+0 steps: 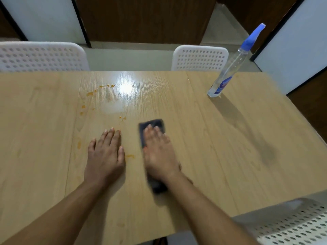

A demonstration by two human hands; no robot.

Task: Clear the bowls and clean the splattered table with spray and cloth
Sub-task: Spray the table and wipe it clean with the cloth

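A dark grey cloth (pixel 152 125) lies flat on the light wooden table (pixel 221 138), and my right hand (pixel 159 152) presses on it with straight fingers; the hand looks blurred. My left hand (pixel 106 154) rests flat on the table just left of the cloth, holding nothing. Orange splatters (pixel 90 93) dot the table beyond and beside my left hand, with one smear (pixel 130 156) between my hands. A wet shiny patch (pixel 113 106) lies among the spots. The clear spray bottle (pixel 228 71) with a blue nozzle stands at the far right. No bowls are in view.
Two white perforated chairs (pixel 40 56) (pixel 200 58) stand at the table's far edge. A third white chair (pixel 292 225) sits at the near right corner. Dark wooden panels and white panels line the room behind.
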